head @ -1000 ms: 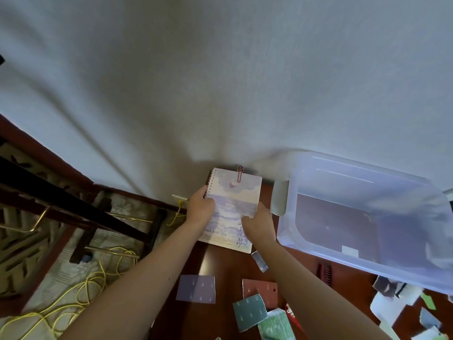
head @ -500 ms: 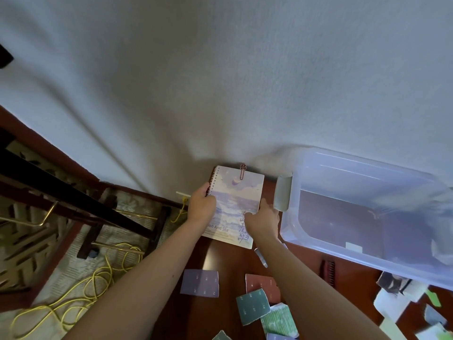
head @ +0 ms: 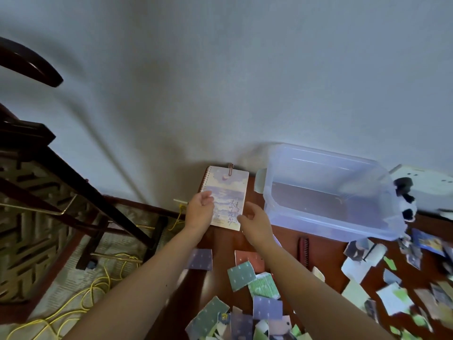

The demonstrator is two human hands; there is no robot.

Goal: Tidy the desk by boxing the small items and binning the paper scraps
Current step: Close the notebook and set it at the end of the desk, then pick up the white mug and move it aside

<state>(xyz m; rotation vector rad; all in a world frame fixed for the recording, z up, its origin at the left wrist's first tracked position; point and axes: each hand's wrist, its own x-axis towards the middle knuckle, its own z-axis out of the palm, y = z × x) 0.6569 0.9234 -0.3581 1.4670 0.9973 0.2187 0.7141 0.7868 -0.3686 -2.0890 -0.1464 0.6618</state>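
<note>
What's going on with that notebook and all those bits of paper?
A person is tidying a desk. Both hands are at a spiral notebook at the back by the wall: the left hand at its left edge, grip unclear, the right hand open by its lower corner. The clear plastic box beside it looks empty, and paper scraps litter the desk.

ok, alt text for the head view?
A person's left hand and right hand flank the lower edge of a spiral notebook by the wall on a wooden desk, fingers loose. An open clear plastic box sits right of it; paper scraps litter the near desk.
</note>
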